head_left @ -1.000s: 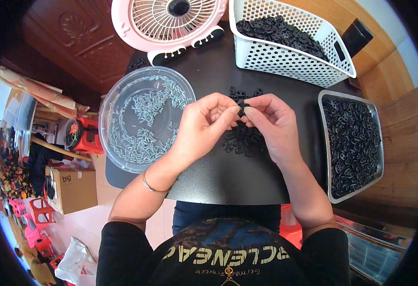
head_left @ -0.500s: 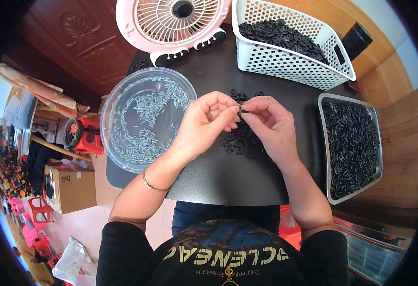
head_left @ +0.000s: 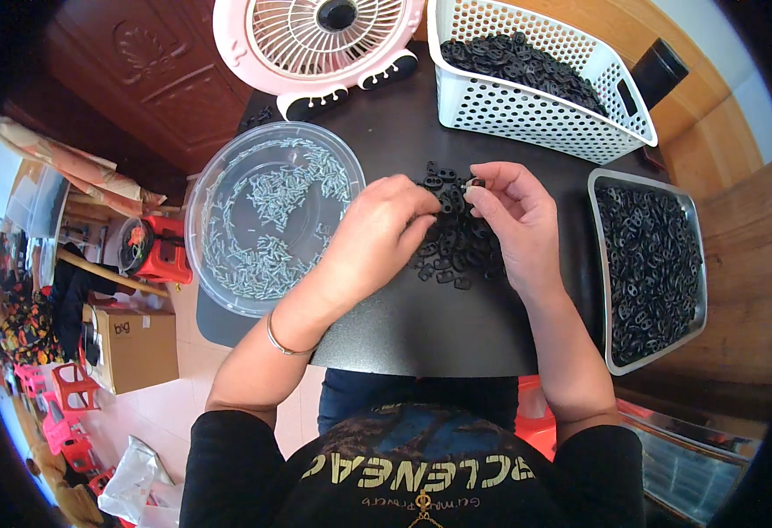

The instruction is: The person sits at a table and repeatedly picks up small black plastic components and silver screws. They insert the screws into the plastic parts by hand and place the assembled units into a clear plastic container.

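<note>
My right hand (head_left: pixel 519 211) pinches a small black plastic part with a shiny metal bit (head_left: pixel 473 184) between thumb and fingertips, just above the table. My left hand (head_left: pixel 384 231) is closed, its fingertips down at the left edge of a loose pile of small black plastic parts (head_left: pixel 456 251); what sits between them is mostly hidden, seemingly one of those black parts. Left of this hand stands a round clear plastic tub (head_left: pixel 197 220) with many small silvery metal pins or screws (head_left: pixel 280 195) scattered over its bottom.
A white perforated basket (head_left: pixel 526 132) of black parts stands at the back right. On the right is a metal tray (head_left: pixel 612 352) full of similar parts. A pink fan (head_left: pixel 254 66) stands at the back, a black cylinder (head_left: pixel 658 72) behind the basket. The dark table (head_left: pixel 421 339) ends before me.
My hands have parted. The left has turned palm down, its fingertips now at the pile. The right has moved slightly right and away from me, still holding a small part.
</note>
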